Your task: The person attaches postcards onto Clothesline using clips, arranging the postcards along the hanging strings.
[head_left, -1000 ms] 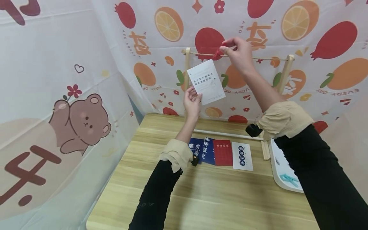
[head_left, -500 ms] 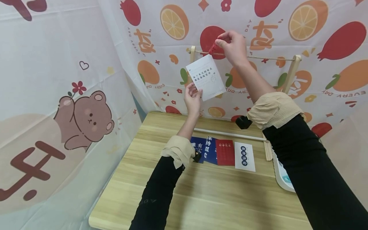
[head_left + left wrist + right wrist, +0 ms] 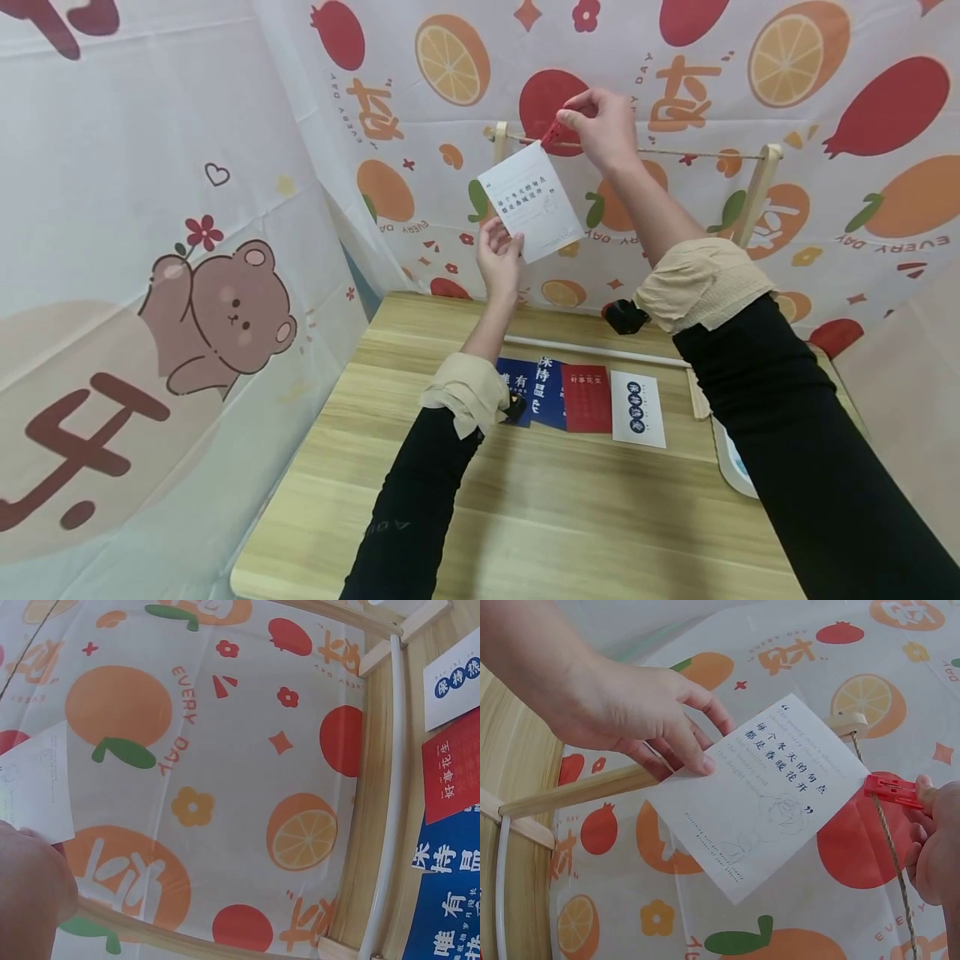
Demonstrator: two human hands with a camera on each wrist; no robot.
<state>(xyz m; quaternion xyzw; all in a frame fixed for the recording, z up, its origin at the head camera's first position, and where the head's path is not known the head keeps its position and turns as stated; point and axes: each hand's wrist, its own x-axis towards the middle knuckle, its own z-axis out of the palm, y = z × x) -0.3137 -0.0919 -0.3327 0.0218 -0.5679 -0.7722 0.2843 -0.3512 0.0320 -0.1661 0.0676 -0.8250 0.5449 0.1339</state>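
Observation:
A white card point(image 3: 742, 802) with dark printed characters and a faint flower drawing hangs tilted in front of the rope point(image 3: 889, 832). My left hand point(image 3: 499, 258) pinches its lower left corner between thumb and fingers. At the card's upper corner sits a red clothespin point(image 3: 892, 790), its tip on the card's corner right by the rope. My right hand point(image 3: 606, 133) pinches the far end of that clothespin. Whether the clothespin's tip also bites the rope, I cannot tell. In the left wrist view only part of the card and my left hand point(image 3: 34, 892) show.
The rope runs between two posts of a wooden frame point(image 3: 759, 192), with a white rod point(image 3: 600, 350) low across it. Blue cards point(image 3: 551, 392), a red card point(image 3: 587, 398) and a white card point(image 3: 637, 408) lie on the wooden table point(image 3: 375, 467). A white tray point(image 3: 731, 458) is partly behind my right arm.
The clothespin and my right hand have shifted slightly left, and the clothespin now stands out straighter from the card's corner. My left hand keeps its pinch on the card.

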